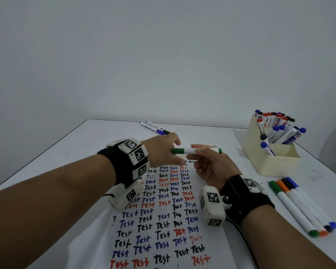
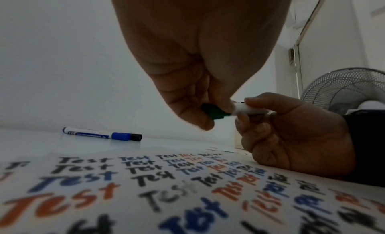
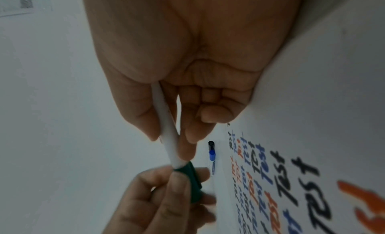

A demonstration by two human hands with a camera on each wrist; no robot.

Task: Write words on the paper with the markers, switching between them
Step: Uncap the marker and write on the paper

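Head view, both hands pinching green marker — left wrist view alone shows fan

held marker: white barrel, green cap | paper below grip: white, black/blue/red "Test" words | box right of grip: cream

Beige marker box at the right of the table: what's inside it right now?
The beige box holds many capped markers with blue, red and black caps, standing and leaning in its far part. The near part's inside is hidden behind its wall, so I can't tell.
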